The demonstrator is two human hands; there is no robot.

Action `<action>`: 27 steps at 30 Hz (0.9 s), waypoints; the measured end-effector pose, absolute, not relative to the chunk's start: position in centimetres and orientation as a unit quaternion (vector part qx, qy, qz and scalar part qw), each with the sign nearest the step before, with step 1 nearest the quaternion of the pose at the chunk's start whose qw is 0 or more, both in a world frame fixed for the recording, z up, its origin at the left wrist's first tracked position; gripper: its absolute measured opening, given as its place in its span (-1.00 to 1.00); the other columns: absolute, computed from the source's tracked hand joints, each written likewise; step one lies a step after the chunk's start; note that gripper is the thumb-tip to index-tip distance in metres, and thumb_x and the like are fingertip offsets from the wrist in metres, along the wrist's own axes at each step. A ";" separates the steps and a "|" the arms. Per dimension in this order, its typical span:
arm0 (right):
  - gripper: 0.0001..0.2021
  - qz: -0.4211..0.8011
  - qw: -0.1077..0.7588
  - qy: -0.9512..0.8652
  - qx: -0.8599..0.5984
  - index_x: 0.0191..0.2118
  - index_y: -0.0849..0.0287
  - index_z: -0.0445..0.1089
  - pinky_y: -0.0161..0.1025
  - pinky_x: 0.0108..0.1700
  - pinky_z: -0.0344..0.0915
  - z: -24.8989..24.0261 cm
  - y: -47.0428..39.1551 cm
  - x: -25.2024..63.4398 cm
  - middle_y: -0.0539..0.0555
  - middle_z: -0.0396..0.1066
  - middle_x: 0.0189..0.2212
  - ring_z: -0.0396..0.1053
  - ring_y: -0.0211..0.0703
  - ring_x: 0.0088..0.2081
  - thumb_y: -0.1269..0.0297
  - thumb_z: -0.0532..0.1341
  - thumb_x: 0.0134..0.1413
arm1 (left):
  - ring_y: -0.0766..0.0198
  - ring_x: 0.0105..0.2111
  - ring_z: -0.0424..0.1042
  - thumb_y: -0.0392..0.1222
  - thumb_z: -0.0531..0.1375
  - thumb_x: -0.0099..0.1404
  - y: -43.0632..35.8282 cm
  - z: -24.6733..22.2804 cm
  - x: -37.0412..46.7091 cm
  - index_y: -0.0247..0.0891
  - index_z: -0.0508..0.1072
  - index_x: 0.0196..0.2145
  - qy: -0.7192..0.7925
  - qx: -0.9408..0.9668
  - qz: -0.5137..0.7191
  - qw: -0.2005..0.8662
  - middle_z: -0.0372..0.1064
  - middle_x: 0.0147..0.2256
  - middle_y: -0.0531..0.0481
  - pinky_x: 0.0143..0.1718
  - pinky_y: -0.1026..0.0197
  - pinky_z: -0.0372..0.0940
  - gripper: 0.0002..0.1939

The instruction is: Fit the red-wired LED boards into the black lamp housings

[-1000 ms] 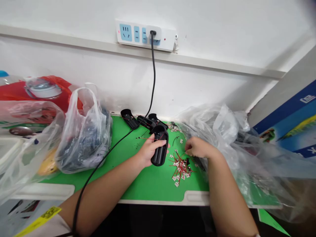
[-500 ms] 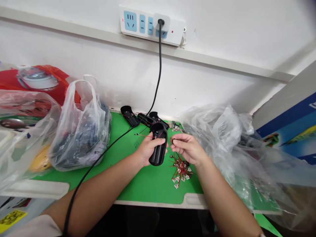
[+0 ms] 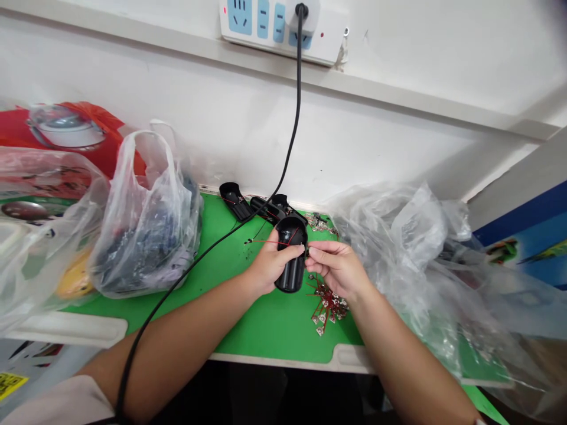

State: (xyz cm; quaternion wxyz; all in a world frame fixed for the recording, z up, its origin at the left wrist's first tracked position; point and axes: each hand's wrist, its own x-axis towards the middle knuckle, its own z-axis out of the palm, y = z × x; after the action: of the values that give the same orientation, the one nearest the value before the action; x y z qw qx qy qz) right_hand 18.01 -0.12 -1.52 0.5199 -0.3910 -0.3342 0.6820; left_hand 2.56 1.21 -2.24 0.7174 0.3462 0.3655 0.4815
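My left hand (image 3: pixel 269 264) is wrapped round a black plastic housing (image 3: pixel 290 277), its thumb lying across the front. A thin red wire (image 3: pixel 264 241) runs out of the housing to the left. At the housing's right edge, my right hand (image 3: pixel 333 262) has thumb and fingertips pinched together; whatever they hold is too small to make out. Below that hand lies a cluster of small white circuit boards with red wires (image 3: pixel 330 304). More black housings (image 3: pixel 237 203) with wires lie behind, near the wall.
A black power cable (image 3: pixel 292 147) hangs from the socket strip (image 3: pixel 274 26) and crosses the green table (image 3: pixel 257 336) and my left forearm. Filled plastic bags (image 3: pixel 146 236) stand at left, and crumpled clear plastic (image 3: pixel 411 236) lies at right. More small parts (image 3: pixel 319 222) are near the wall.
My right hand's fingertips have come up to the housing's right edge, where there was a gap before. The view has shifted slightly; the left hand keeps its hold.
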 end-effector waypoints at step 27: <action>-0.75 0.662 0.535 -0.328 -0.410 -0.41 0.24 0.52 -0.41 -0.49 0.46 -2.0 -0.1 17.5 0.01 0.50 -0.60 0.44 -0.32 -0.59 0.34 0.50 -0.32 | 0.37 -0.47 0.34 -0.29 0.32 0.02 1.3 -2.4 2.4 -0.04 0.28 0.06 0.368 0.398 0.503 0.673 0.38 -0.35 0.12 -0.38 0.28 0.32 -0.36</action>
State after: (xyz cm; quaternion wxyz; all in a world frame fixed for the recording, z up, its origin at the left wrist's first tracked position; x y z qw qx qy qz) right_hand 17.49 -0.08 -1.99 0.5348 -0.4099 -0.3281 0.6621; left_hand 2.43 1.33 -2.37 0.6731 0.3978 0.3680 0.5033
